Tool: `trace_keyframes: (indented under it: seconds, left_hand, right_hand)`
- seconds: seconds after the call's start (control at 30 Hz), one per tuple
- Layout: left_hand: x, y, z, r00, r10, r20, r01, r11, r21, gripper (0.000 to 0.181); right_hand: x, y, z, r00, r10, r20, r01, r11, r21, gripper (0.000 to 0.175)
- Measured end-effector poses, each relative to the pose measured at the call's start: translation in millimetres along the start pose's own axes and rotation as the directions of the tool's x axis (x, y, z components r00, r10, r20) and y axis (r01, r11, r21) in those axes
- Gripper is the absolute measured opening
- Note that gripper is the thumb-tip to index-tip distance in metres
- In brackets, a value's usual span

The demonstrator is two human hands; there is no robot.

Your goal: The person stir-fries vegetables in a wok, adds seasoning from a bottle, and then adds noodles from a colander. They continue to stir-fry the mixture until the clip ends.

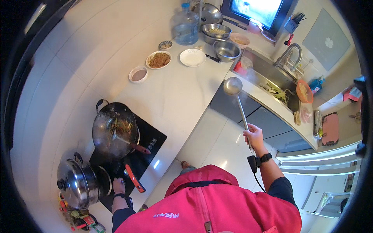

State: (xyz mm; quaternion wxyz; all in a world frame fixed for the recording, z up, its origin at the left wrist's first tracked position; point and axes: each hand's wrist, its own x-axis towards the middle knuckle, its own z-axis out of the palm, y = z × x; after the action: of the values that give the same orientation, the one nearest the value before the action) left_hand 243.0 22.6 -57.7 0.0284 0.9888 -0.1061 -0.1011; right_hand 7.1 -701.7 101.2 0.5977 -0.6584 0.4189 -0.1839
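Observation:
My right hand (254,137) grips the lower handle of a steel ladle (233,86), raised over the gap beside the sink counter. Faint steam hangs around its bowl. My left hand (119,185) is low over the black cooktop (153,132), between the steel steamer pot (83,183) and an orange-and-black handle (134,178). Its fingers look curled; whether they hold something is unclear. A steaming wok (115,129) contains chopped green and brown food. A spatula with a reddish-brown handle (141,148) rests in the wok.
Along the counter stand a bowl of liquid (138,74), a plate of shredded food (158,60), a white plate (192,57), a knife (213,58) and steel bowls (226,50). Peelings (276,91) lie in the sink (259,80). A water jug (186,27) stands at the back.

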Motion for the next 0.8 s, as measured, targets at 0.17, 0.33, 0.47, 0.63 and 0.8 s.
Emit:
trace_keyframes:
  seconds: [0.17,0.33,0.47,0.63,0.8]
  left_hand:
    - [-3.8,0.5,1.5,0.997,0.060,0.047,-0.063,0.996,0.066,0.018]
    - [-48.8,10.2,10.5,0.876,-0.439,-0.199,0.302,0.822,-0.483,0.048]
    - [-113.2,29.6,22.4,0.817,-0.576,0.029,0.553,0.767,-0.326,0.030]
    - [-163.6,133.7,90.3,0.670,-0.655,0.349,0.734,0.653,-0.185,0.030]
    - [-217.0,255.7,151.3,0.548,-0.638,0.541,0.823,0.528,-0.211,0.031]
  right_hand:
    - [56.3,-16.4,25.8,0.999,-0.034,-0.002,0.034,0.990,0.136,0.039]
    - [135.3,-43.2,41.7,0.995,-0.095,0.025,0.090,0.980,0.177,0.033]
    - [230.7,-65.1,58.4,0.991,-0.130,0.006,0.123,0.951,0.284,0.015]
    - [365.2,-76.3,82.7,0.999,-0.037,0.028,0.026,0.943,0.331,0.009]
    - [443.4,-63.6,91.3,0.990,0.098,0.104,-0.126,0.945,0.301,0.010]
